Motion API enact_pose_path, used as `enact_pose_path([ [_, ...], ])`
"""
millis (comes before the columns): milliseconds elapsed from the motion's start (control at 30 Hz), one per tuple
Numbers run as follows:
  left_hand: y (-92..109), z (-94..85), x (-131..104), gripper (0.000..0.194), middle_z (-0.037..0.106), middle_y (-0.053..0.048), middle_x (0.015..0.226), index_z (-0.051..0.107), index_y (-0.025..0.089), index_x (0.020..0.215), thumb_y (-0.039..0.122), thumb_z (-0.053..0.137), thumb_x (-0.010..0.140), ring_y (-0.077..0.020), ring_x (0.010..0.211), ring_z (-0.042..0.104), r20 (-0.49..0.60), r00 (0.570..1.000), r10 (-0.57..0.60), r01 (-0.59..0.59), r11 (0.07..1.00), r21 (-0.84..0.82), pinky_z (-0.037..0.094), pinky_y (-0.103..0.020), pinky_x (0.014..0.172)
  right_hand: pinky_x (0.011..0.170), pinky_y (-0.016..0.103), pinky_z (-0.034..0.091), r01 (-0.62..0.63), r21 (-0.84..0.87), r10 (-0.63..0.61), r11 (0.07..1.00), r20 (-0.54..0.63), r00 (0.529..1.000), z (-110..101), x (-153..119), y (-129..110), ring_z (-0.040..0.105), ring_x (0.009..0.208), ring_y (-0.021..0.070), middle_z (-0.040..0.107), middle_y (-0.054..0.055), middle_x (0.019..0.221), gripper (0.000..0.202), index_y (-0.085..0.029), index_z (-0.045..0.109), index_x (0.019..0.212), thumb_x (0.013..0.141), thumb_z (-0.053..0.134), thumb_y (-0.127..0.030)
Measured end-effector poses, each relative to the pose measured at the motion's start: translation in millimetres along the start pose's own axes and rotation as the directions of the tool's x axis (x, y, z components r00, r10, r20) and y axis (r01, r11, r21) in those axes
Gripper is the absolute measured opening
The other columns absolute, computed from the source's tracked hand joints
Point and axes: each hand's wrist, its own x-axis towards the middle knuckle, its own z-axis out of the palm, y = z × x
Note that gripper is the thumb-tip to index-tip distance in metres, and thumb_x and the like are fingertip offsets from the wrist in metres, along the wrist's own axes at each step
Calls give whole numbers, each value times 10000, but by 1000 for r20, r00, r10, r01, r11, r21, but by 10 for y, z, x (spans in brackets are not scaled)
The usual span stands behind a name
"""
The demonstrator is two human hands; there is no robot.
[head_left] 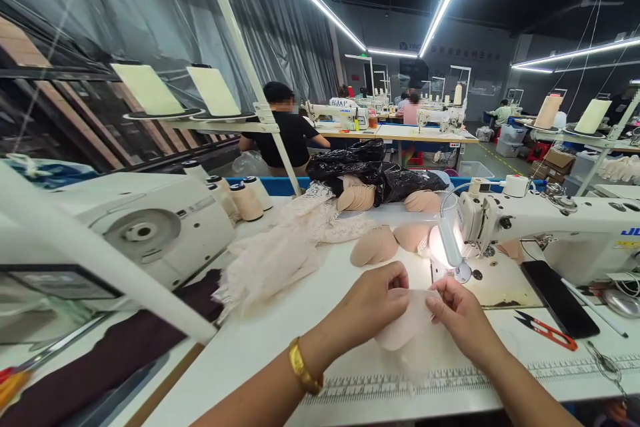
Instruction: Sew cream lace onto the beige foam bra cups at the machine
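Head view: the left hand (379, 300) and right hand (456, 312) pinch the edge of a pale, rounded, sheer fabric piece (400, 331) hanging between them; light, even tension likely keeps it smooth, clear of the slender red-and-black metal snips (539, 326) to their right

At the right edge of the frame, on the sewing machine (575, 219) beside me, I read the blue letters "JU"; the frame cuts off the remainder. I cannot resolve the text on the yellow label (628, 244) below them. At upper center, a background machine (353, 119) bears "JUKI" in blue; dark lettering just above resembles "HJAP". On the rear wall (465, 37), I read "XING"; adjacent characters are blurred. Along the bottom, I find a graduated scale (410, 383), numerals illegible.
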Motion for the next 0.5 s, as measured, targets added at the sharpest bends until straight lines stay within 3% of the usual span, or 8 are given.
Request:
enact_pose_path([
  [67, -4, -4, 74, 282, 717, -61, 1073, 626, 216, 998, 356, 671, 757, -277, 1003, 655, 81, 991, 109, -112, 993, 26, 513, -359, 802, 697, 307, 475, 31, -76, -29, 997, 23, 999, -7, -29, -18, 592, 710, 180, 613, -22, 737, 398, -219, 665, 928, 901, 736, -610],
  [133, -9, -50, 179, 453, 677, -79, 1269, 617, 227, 1122, 416, 756, 735, -306, 1198, 603, 267, 933, 243, -234, 970, -67, 497, -389, 962, 679, 295, 452, 79, -159, -70, 984, 58, 996, -28, -62, -64, 583, 708, 175, 610, -25, 733, 281, -224, 671, 933, 957, 686, -503],
  [200, 3, -111, 285, 419, 692, -31, 1121, 611, 228, 1050, 440, 777, 729, -260, 1072, 628, 450, 842, 298, -264, 955, -139, 507, -335, 866, 657, 283, 437, 160, -264, -146, 951, 72, 987, -64, -95, -144, 576, 701, 168, 629, -24, 740, 180, -232, 680, 934, 992, 643, -399],
  [233, 16, -139, 327, 335, 666, 3, 968, 593, 222, 959, 428, 754, 750, -217, 929, 620, 492, 821, 290, -256, 957, -137, 486, -295, 760, 647, 279, 436, 227, -329, -221, 917, 55, 974, -86, -109, -193, 576, 695, 165, 643, -22, 749, 145, -238, 682, 934, 1005, 623, -350],
  [300, 45, -178, 372, 236, 538, 46, 766, 504, 218, 814, 370, 685, 804, -154, 723, 516, 425, 858, 289, -288, 955, -69, 376, -256, 616, 641, 273, 453, 399, -463, -447, 791, 6, 895, -135, -127, -286, 592, 696, 161, 677, -15, 791, 107, -250, 680, 977, 1025, 585, -254],
  [367, 57, -183, 358, 200, 468, 53, 703, 432, 221, 767, 269, 604, 857, -142, 653, 436, 216, 893, 394, -417, 906, 70, 298, -274, 587, 689, 275, 500, 554, -563, -669, 613, 5, 744, -190, -122, -341, 645, 766, 165, 726, 7, 891, 152, -258, 666, 1055, 1033, 554, -158],
  [433, 36, -140, 302, 176, 478, 42, 683, 427, 221, 766, 142, 515, 897, -155, 632, 423, 48, 807, 589, -572, 759, 312, 277, -307, 600, 806, 292, 549, 639, -620, -775, 456, 77, 628, -261, -85, -332, 697, 914, 178, 762, 44, 1033, 238, -254, 653, 1138, 1032, 525, -83],
  [500, -10, -48, 234, 216, 528, 22, 690, 463, 219, 778, 50, 479, 912, -175, 632, 448, 57, 674, 736, -636, 539, 552, 280, -335, 616, 895, 317, 560, 656, -667, -765, 353, 197, 613, -360, -18, -261, 706, 1027, 195, 770, 69, 1126, 274, -245, 666, 1146, 1040, 489, -66],
])
